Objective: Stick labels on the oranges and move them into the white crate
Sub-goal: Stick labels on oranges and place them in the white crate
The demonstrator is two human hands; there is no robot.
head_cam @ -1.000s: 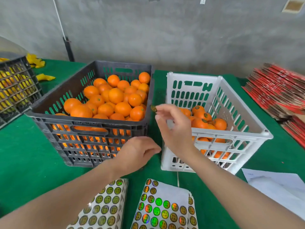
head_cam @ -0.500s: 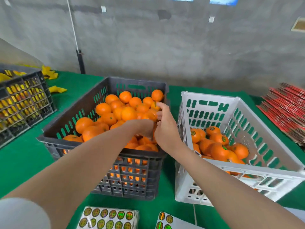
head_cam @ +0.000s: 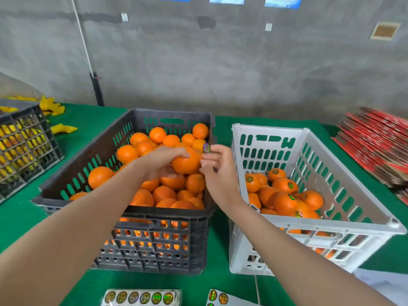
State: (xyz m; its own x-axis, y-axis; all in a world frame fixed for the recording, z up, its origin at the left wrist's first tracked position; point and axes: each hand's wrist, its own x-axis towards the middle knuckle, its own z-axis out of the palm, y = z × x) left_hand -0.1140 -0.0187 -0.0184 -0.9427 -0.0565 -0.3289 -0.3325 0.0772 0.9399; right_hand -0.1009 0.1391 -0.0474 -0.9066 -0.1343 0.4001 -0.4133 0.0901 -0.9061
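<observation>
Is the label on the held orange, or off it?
Off: the label is pinched in the right hand, beside the orange the left hand grips.

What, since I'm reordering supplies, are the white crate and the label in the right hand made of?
The white crate: moulded plastic, matte; slotted walls and rounded rim show it. The label: likely holographic foil sticker; it glints purple-green, pinched by the right hand.

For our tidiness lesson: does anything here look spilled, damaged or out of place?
Only yellow scraps on the green cloth, left, look untidy; no oranges lie outside the dark grey plastic crate or white plastic crate.
</observation>
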